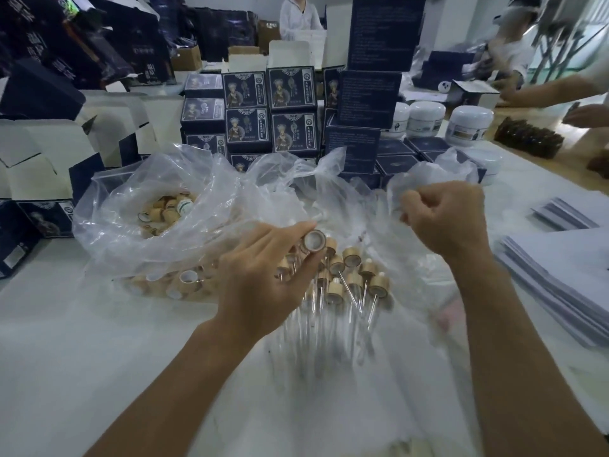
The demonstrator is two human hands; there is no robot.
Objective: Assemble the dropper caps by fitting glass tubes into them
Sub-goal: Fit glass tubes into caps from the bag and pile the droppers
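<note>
Near me, loose glass tubes point(316, 311) lie w/ finished droppers point(354, 275). My left hand point(263, 278) pinches an empty cap point(314, 242), open end up. Right hand point(445, 219) curls on the bag plastic point(400, 186), farther right. Next, I reckon: grab a tube, push it in straight.

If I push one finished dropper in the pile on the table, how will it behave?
The finished dropper would probably roll or pivot, because its cap is round. Its thin glass tube looks fragile and might snap under side pressure. It seems light, so the crinkled plastic sheet beneath could shift too.
</note>
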